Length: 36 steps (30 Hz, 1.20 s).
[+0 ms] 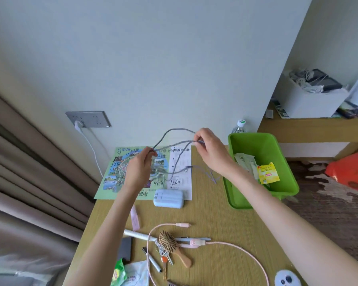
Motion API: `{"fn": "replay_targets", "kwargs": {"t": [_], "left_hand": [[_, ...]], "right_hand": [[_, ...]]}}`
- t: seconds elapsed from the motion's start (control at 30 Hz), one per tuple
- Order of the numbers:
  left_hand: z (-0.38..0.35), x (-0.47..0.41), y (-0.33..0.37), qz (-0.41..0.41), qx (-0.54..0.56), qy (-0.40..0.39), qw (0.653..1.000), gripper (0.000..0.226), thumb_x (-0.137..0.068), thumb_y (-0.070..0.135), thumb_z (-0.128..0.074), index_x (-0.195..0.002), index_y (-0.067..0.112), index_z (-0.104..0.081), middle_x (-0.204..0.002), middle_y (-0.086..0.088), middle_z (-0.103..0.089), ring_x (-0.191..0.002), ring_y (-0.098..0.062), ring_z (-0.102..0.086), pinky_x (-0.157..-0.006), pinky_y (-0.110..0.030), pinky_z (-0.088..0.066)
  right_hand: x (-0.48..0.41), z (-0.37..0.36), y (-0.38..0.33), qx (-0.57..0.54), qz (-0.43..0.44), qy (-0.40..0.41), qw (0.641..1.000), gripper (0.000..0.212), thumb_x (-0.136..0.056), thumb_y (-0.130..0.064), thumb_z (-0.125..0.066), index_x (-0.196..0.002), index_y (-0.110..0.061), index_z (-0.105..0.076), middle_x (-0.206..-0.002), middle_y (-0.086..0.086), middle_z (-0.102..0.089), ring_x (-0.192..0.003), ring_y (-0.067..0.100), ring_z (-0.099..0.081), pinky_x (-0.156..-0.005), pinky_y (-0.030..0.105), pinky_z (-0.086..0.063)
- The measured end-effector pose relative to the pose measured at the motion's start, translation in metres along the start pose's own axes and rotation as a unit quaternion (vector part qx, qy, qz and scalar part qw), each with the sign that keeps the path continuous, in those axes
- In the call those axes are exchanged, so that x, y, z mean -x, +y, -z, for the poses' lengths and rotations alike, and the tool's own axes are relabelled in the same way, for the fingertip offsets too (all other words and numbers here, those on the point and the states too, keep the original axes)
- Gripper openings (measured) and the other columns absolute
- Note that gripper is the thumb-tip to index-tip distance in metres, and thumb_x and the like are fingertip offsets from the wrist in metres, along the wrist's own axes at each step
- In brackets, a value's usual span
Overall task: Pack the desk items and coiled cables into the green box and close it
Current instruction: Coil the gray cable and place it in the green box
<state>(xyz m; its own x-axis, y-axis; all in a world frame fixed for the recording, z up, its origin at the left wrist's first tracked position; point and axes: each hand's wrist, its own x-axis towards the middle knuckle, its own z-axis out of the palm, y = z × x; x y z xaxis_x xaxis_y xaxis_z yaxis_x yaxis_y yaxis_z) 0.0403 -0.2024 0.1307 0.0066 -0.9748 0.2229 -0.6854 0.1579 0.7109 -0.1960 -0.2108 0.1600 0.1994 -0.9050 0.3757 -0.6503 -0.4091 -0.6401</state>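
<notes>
A grey braided cable (175, 133) hangs in loops above the desk between both hands. My left hand (140, 168) pinches one end of the loops, and my right hand (210, 149) pinches the other end higher up. The cable's loose tail with its plug (188, 167) dangles over the paper map. The green box (234, 190) stands open at the desk's right edge, holding a yellow tea bag (268, 172) and pale sachets (245, 159). A pink cable (225, 243), a wooden hairbrush (172, 245), keys (164, 258) and pens (153, 260) lie near me.
A pale blue power bank (168, 198) lies on the map (112, 176). A white charger cord (91, 145) runs from the wall socket (88, 119). A water bottle (239, 126) stands behind the box. Curtains hang left; a shelf with a white box (310, 102) is at right.
</notes>
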Motion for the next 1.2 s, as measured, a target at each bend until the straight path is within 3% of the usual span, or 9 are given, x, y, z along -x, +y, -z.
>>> {"fn": "replay_targets", "kwargs": {"t": [0.07, 0.13, 0.23, 0.37, 0.5, 0.6, 0.87, 1.0, 1.2], "left_hand": [[0.019, -0.015, 0.017, -0.019, 0.025, 0.012, 0.999, 0.023, -0.103, 0.014, -0.04, -0.094, 0.012, -0.061, -0.059, -0.003, -0.049, -0.052, -0.02, -0.041, -0.052, -0.03, -0.029], [0.039, -0.027, 0.033, -0.041, 0.044, 0.03, 0.998, 0.023, -0.102, 0.012, -0.04, -0.094, 0.015, -0.062, -0.063, -0.002, -0.05, -0.056, -0.016, -0.044, -0.053, -0.022, -0.032], [0.067, -0.04, 0.053, -0.074, 0.069, 0.05, 0.994, 0.024, -0.102, 0.011, -0.04, -0.095, 0.016, -0.063, -0.066, 0.001, -0.052, -0.06, -0.013, -0.046, -0.055, -0.016, -0.032], [0.101, -0.055, 0.079, -0.102, 0.094, 0.051, 0.989, 0.025, -0.103, 0.012, -0.04, -0.096, 0.013, -0.064, -0.068, -0.001, -0.052, -0.064, -0.013, -0.046, -0.061, -0.022, -0.034], [0.131, -0.068, 0.107, -0.13, 0.096, 0.058, 0.985, 0.026, -0.102, 0.011, -0.04, -0.096, 0.013, -0.064, -0.067, 0.002, -0.052, -0.06, -0.001, -0.046, -0.058, -0.015, -0.033], [0.142, -0.073, 0.118, -0.134, 0.096, 0.044, 0.985, 0.026, -0.102, 0.012, -0.039, -0.096, 0.011, -0.065, -0.069, 0.001, -0.052, -0.063, -0.008, -0.045, -0.062, -0.024, -0.034], [0.161, -0.071, 0.142, -0.145, 0.166, 0.029, 0.975, 0.025, -0.102, 0.009, -0.042, -0.099, 0.009, -0.066, -0.071, 0.003, -0.054, -0.064, -0.002, -0.047, -0.063, -0.014, -0.038], [0.177, -0.074, 0.161, -0.148, 0.184, 0.038, 0.971, 0.024, -0.102, 0.011, -0.043, -0.103, 0.008, -0.066, -0.072, 0.003, -0.052, -0.068, -0.005, -0.047, -0.065, -0.016, -0.037], [0.199, -0.076, 0.182, -0.149, 0.214, 0.025, 0.965, 0.02, -0.098, 0.024, -0.053, -0.104, 0.01, -0.066, -0.072, 0.005, -0.048, -0.07, -0.007, -0.047, -0.067, -0.019, -0.041]], "right_hand": [[-0.02, 0.016, -0.017, -0.028, 0.005, 0.029, 0.999, 0.005, -0.096, -0.005, -0.052, -0.096, -0.01, -0.051, -0.097, 0.002, -0.053, -0.08, 0.014, -0.052, -0.071, 0.019, -0.04], [-0.037, 0.033, -0.036, -0.055, 0.009, 0.053, 0.997, 0.006, -0.094, -0.001, -0.053, -0.095, -0.007, -0.055, -0.096, 0.003, -0.055, -0.08, 0.01, -0.053, -0.071, 0.009, -0.038], [-0.052, 0.054, -0.066, -0.085, 0.019, 0.082, 0.993, 0.006, -0.092, 0.002, -0.055, -0.095, -0.003, -0.058, -0.091, 0.003, -0.057, -0.078, 0.004, -0.052, -0.071, 0.005, -0.036], [-0.066, 0.079, -0.103, -0.108, 0.034, 0.114, 0.987, 0.006, -0.092, 0.002, -0.055, -0.096, -0.001, -0.058, -0.089, 0.001, -0.056, -0.077, 0.005, -0.051, -0.071, 0.007, -0.036], [-0.078, 0.102, -0.134, -0.136, 0.04, 0.145, 0.979, 0.008, -0.093, 0.0, -0.053, -0.095, -0.007, -0.056, -0.078, -0.011, -0.05, -0.068, -0.003, -0.046, -0.064, 0.006, -0.034], [-0.08, 0.113, -0.15, -0.145, 0.045, 0.153, 0.976, 0.011, -0.094, -0.001, -0.053, -0.093, -0.012, -0.054, -0.075, -0.014, -0.048, -0.066, -0.005, -0.046, -0.063, 0.006, -0.034], [-0.079, 0.134, -0.169, -0.15, 0.055, 0.171, 0.972, 0.011, -0.094, -0.002, -0.053, -0.093, -0.013, -0.053, -0.075, -0.008, -0.052, -0.064, 0.009, -0.047, -0.064, 0.02, -0.04], [-0.083, 0.15, -0.184, -0.152, 0.07, 0.185, 0.968, 0.01, -0.094, -0.003, -0.052, -0.093, -0.013, -0.052, -0.077, -0.003, -0.052, -0.063, 0.013, -0.045, -0.063, 0.022, -0.04], [-0.086, 0.179, -0.211, -0.171, 0.096, 0.202, 0.96, 0.008, -0.095, -0.004, -0.054, -0.094, -0.012, -0.054, -0.078, -0.011, -0.053, -0.066, -0.002, -0.048, -0.067, 0.018, -0.039]]}}
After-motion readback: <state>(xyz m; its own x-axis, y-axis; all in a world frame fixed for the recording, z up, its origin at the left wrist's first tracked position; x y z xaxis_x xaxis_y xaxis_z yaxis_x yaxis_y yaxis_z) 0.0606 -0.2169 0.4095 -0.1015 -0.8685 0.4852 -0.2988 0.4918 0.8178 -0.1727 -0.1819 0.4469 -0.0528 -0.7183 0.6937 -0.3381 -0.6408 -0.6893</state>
